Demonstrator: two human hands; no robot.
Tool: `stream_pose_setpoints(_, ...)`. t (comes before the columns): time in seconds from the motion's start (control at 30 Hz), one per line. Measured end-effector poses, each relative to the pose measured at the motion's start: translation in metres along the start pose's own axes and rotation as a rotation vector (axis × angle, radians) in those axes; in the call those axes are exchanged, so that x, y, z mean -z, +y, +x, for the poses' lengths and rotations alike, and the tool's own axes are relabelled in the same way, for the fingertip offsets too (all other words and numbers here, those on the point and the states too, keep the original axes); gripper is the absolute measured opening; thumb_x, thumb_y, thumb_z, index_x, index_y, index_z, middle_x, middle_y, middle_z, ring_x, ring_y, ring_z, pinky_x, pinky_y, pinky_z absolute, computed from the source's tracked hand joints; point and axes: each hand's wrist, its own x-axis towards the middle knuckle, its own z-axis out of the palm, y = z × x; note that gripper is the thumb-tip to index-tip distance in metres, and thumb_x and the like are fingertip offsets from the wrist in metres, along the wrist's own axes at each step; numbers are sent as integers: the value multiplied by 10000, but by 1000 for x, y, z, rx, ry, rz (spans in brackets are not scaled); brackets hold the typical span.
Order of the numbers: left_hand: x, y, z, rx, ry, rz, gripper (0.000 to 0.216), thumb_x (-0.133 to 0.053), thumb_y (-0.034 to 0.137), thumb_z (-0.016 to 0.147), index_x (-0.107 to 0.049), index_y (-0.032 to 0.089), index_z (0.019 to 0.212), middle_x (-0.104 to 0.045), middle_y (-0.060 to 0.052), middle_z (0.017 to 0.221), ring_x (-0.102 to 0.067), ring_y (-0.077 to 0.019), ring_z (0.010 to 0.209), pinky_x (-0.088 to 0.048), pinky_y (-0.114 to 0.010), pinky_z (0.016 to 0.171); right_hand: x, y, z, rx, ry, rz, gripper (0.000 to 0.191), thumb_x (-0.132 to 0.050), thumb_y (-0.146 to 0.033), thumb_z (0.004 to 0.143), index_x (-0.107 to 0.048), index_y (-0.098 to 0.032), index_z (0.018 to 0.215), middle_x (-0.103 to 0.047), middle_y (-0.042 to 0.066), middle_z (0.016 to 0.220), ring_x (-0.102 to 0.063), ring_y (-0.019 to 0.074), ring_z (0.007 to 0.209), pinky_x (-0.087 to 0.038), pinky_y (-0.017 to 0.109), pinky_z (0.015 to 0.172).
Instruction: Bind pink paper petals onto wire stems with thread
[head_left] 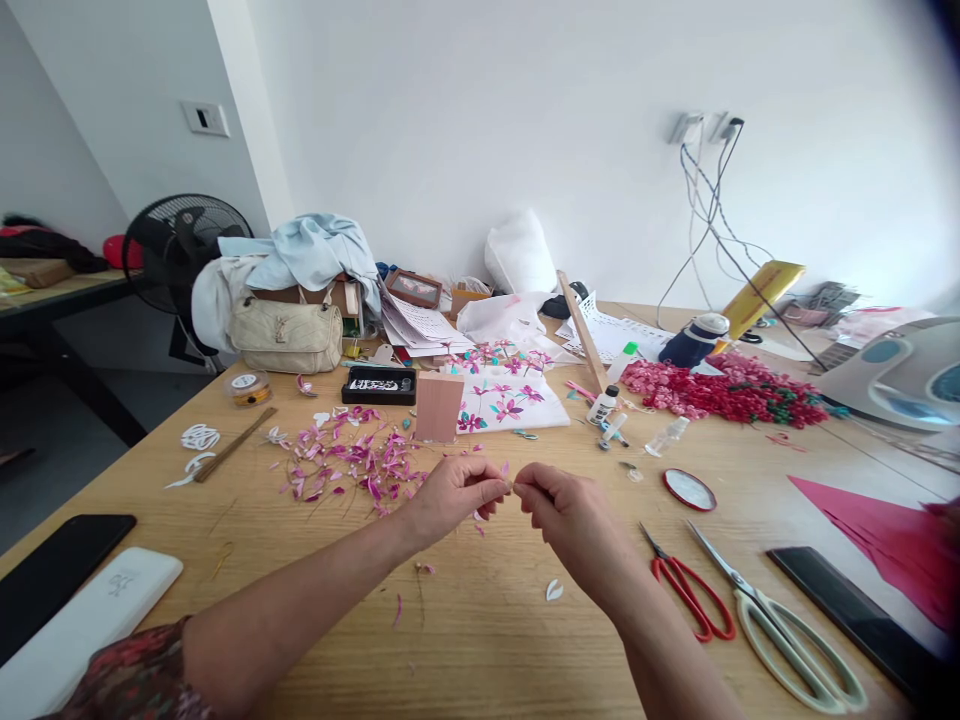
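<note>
My left hand (459, 492) and my right hand (561, 508) meet in front of me over the table, thumbs and forefingers pinched, tips almost touching. A small pink petal (505, 468) pokes up at the left fingertips. What my right fingers grip is too small to make out. Left of the hands lies a loose pile of pink petals on thin stems (367, 455). Beyond them, a white sheet carries finished-looking pink and teal flowers (508, 410). On the wood below my hands lie a white petal (553, 590) and a few pink scraps.
Red-handled scissors (697, 598) and larger pale-handled scissors (757, 600) lie at right, beside a dark phone (840, 610). A wooden block (439, 407), small bottle (602, 404) and round red-rimmed dish (689, 490) stand beyond. At left are a white power bank (112, 610) and stem bundle (234, 446).
</note>
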Motion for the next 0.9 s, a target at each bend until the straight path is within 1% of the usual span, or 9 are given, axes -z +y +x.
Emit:
stream_pose_setpoints(0.1, -4, -1, 1, 55, 58, -101, 265, -624, 365, 691, -560, 116, 628, -520, 22, 566, -476, -70, 502, -347, -192, 480, -1, -1, 0, -9, 3, -30, 238, -387, -280, 794, -536, -201, 627, -576, 15, 559, -496, 125, 446, -336, 225, 448)
stream_pose_setpoints(0.2, -5, -1, 1, 109, 68, -167, 252, -645, 344, 671, -567, 112, 610, -536, 18, 539, -464, -64, 490, -329, -188, 475, -2, 2, 1, -13, 14, -10, 229, -392, -282, 788, -547, -199, 641, -585, 15, 568, -500, 127, 448, -340, 229, 453)
stream_pose_setpoints(0.27, -4, -1, 1, 113, 69, -180, 248, -653, 338, 665, -575, 109, 609, -537, 16, 525, -461, -63, 486, -324, -185, 470, -4, 5, 1, -16, 24, 14, 219, -391, -269, 783, -551, -199, 651, -584, 10, 564, -501, 126, 450, -343, 227, 456)
stream_pose_setpoints(0.37, -2, -1, 0, 99, 73, -165, 259, -650, 351, 668, -582, 107, 614, -536, 13, 529, -470, -64, 490, -334, -181, 467, -6, 9, 2, -16, 32, 30, 215, -387, -261, 784, -541, -202, 645, -570, 1, 546, -496, 122, 450, -345, 222, 454)
stream_pose_setpoints(0.5, -2, 0, 0, 109, 51, -149, 316, -579, 423, 722, -604, 110, 685, -556, -3, 591, -503, -76, 519, -369, -189, 477, -8, 9, 2, -12, 21, 29, 234, -377, -275, 797, -536, -202, 641, -563, 2, 546, -496, 121, 450, -346, 221, 449)
stream_pose_setpoints(0.63, -3, -1, 1, 111, 49, -89, 293, -627, 407, 680, -591, 117, 662, -525, 19, 525, -477, -72, 485, -366, -194, 477, -8, 6, 2, -19, 23, 33, 234, -381, -283, 799, -542, -198, 652, -579, 12, 565, -502, 124, 456, -345, 223, 447)
stream_pose_setpoints(0.73, -2, -3, 3, 120, 49, -108, 279, -652, 391, 656, -587, 119, 657, -514, 29, 512, -461, -67, 476, -355, -194, 474, -8, 5, 2, -19, 24, 32, 232, -392, -286, 795, -544, -200, 642, -583, 12, 555, -506, 129, 459, -341, 224, 444)
stream_pose_setpoints(0.9, 3, -2, 6, 149, -10, -63, 293, -655, 403, 645, -591, 117, 654, -508, 28, 505, -461, -70, 471, -359, -200, 472, -7, 3, 2, -29, 6, -12, 218, -407, -267, 784, -509, -204, 602, -553, -1, 497, -503, 128, 448, -335, 223, 448)
